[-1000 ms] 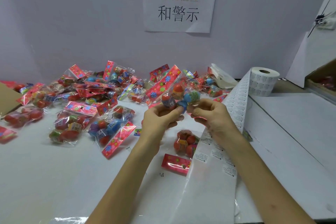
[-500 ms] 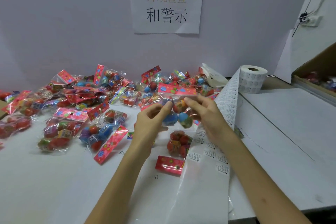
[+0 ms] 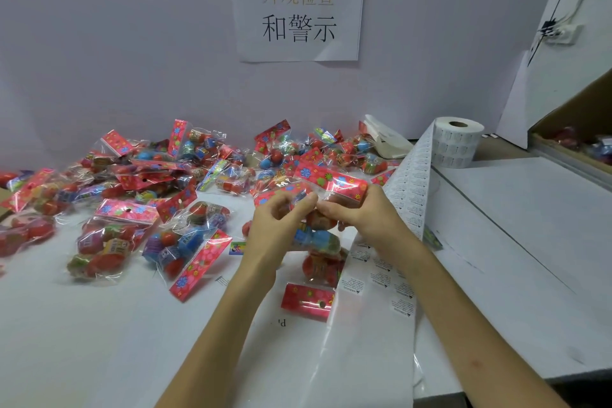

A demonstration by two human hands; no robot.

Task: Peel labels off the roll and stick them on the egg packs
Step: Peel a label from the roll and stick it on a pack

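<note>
Both hands hold one clear egg pack (image 3: 323, 235) with a red flowered header (image 3: 331, 182) above the table's middle. My left hand (image 3: 275, 225) pinches its left side and my right hand (image 3: 361, 212) grips its right side under the header. The coloured eggs hang below the fingers. The white label roll (image 3: 458, 142) stands at the back right. Its backing strip (image 3: 374, 275) runs down past my right forearm to the front edge, with several small labels on it. Another pack (image 3: 318, 278) lies on the table just below the held one.
A heap of many egg packs (image 3: 149, 195) covers the table's left and back. A paper sign (image 3: 298, 7) hangs on the wall. A cardboard box (image 3: 576, 139) with more packs stands at the far right, beside a raised white board (image 3: 530, 225).
The held pack has been turned, so its red header now points up and right and the eggs hang low. Both hands stayed on it near the same spot.
</note>
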